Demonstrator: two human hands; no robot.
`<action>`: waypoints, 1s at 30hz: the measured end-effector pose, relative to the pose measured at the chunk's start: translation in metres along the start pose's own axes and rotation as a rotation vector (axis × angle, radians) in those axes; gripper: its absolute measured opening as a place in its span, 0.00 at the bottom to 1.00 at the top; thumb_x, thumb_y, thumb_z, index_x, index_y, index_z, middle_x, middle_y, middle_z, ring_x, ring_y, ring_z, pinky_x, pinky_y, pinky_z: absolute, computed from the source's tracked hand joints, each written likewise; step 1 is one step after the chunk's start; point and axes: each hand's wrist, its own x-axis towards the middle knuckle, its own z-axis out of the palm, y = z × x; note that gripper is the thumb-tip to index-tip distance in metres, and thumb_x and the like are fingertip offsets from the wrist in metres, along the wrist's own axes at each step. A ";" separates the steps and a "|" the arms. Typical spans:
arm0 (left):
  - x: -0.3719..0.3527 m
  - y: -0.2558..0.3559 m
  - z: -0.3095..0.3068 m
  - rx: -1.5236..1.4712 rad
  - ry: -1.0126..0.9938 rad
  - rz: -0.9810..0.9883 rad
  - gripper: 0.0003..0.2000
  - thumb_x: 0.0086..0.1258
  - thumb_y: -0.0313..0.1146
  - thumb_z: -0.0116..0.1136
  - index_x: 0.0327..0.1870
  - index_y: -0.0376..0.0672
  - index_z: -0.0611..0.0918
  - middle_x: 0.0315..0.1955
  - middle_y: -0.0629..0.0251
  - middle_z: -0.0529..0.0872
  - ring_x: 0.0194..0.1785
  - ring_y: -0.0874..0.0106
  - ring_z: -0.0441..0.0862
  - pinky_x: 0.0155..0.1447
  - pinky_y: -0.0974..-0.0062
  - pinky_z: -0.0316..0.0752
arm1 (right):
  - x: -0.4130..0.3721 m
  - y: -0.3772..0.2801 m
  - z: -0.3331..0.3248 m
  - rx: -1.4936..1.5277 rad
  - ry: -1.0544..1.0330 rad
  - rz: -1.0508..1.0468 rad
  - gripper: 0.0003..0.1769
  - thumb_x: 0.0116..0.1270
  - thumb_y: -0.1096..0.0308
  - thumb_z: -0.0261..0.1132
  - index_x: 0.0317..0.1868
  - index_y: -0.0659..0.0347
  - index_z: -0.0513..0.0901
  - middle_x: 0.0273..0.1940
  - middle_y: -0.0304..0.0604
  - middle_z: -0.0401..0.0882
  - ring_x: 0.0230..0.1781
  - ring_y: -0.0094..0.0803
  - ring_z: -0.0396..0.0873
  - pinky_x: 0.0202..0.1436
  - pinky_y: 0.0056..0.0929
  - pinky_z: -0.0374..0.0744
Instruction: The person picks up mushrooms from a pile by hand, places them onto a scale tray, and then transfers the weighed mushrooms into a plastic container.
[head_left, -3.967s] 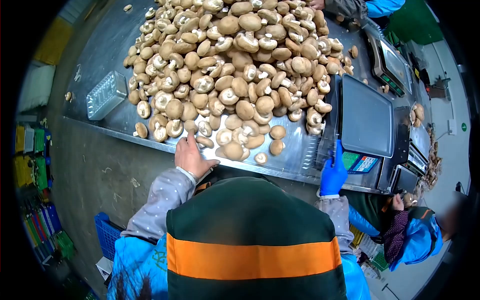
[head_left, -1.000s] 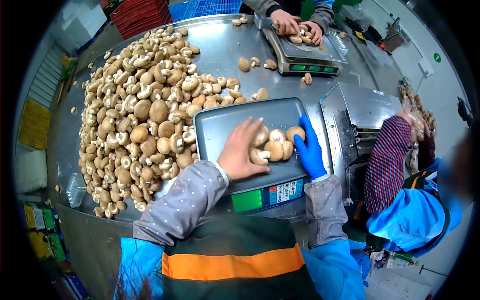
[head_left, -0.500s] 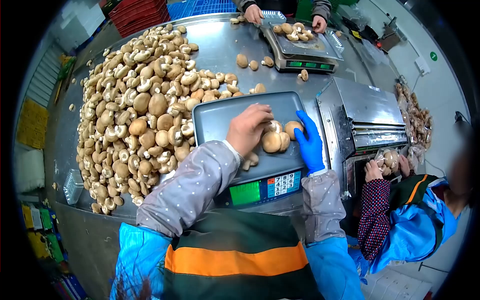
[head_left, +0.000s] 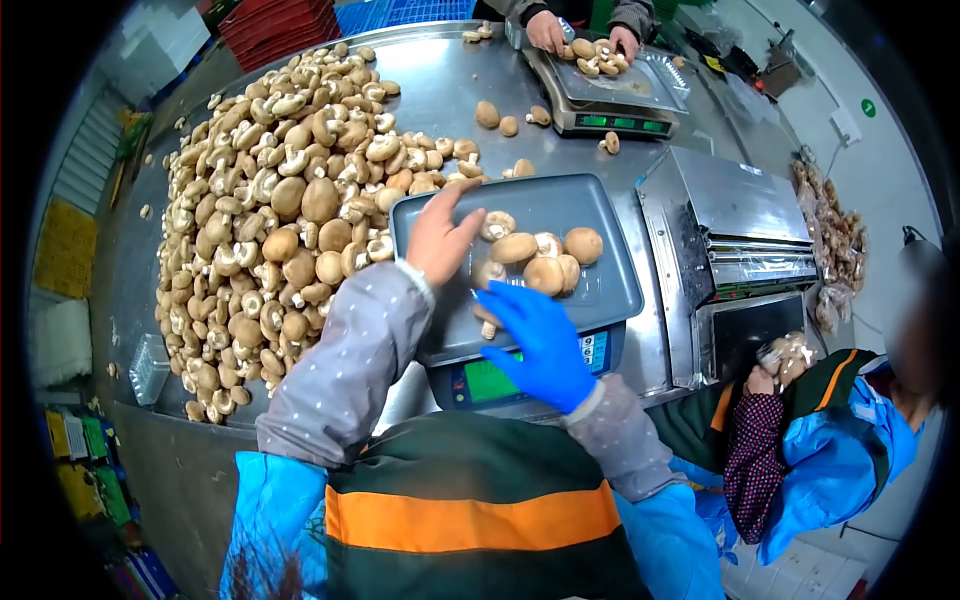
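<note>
Several brown mushrooms point(head_left: 543, 276) lie in a grey tray point(head_left: 612, 262) on top of a digital scale point(head_left: 600, 352). My bare left hand point(head_left: 443, 238) is over the tray's left side, thumb apart from the fingers, close to a mushroom point(head_left: 497, 225) and holding nothing. In a blue glove, my right hand point(head_left: 540, 345) hovers above the tray's front edge with its fingers spread. Its fingertips come near a mushroom with a pale stem point(head_left: 487, 318), partly covered by the glove. The hand also hides part of the scale's green display point(head_left: 488, 382) and keypad.
A large mushroom heap point(head_left: 270, 230) covers the metal table's left side. Across the table, a person's hands point(head_left: 546, 32) touch mushrooms on another scale point(head_left: 620, 122). To the right stand a metal sealing machine point(head_left: 740, 215) and a co-worker point(head_left: 830, 450) holding bagged mushrooms point(head_left: 787, 358).
My left hand has moved left off the mushrooms, and more of them show in the tray. My right hand has swung left and toward me. The co-worker's bag has moved off the machine.
</note>
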 end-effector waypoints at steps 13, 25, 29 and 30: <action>-0.013 0.009 0.027 0.073 -0.126 0.070 0.16 0.65 0.35 0.57 0.52 0.40 0.81 0.53 0.51 0.81 0.56 0.54 0.77 0.62 0.62 0.69 | 0.039 0.075 -0.041 -0.045 0.259 -0.040 0.22 0.64 0.66 0.64 0.58 0.61 0.78 0.57 0.51 0.77 0.57 0.49 0.75 0.64 0.40 0.70; -0.056 0.020 0.033 0.258 -0.190 0.089 0.30 0.67 0.39 0.56 0.70 0.43 0.64 0.69 0.49 0.64 0.74 0.50 0.57 0.73 0.54 0.54 | 0.018 0.081 -0.032 -0.015 0.041 -0.084 0.22 0.69 0.64 0.58 0.62 0.60 0.76 0.65 0.50 0.70 0.67 0.50 0.67 0.69 0.43 0.65; -0.047 0.009 0.021 -0.165 -0.097 -0.127 0.29 0.69 0.45 0.55 0.66 0.37 0.67 0.63 0.44 0.70 0.68 0.50 0.67 0.70 0.61 0.62 | 0.006 0.093 -0.071 0.399 0.262 0.246 0.25 0.73 0.66 0.56 0.68 0.62 0.69 0.66 0.47 0.69 0.67 0.37 0.67 0.69 0.34 0.66; -0.040 0.012 0.009 -0.267 -0.113 -0.258 0.29 0.70 0.46 0.55 0.66 0.36 0.68 0.61 0.43 0.73 0.65 0.51 0.71 0.68 0.61 0.65 | 0.001 0.099 -0.081 0.401 0.288 0.325 0.23 0.74 0.67 0.56 0.67 0.62 0.70 0.63 0.46 0.72 0.64 0.33 0.70 0.67 0.30 0.68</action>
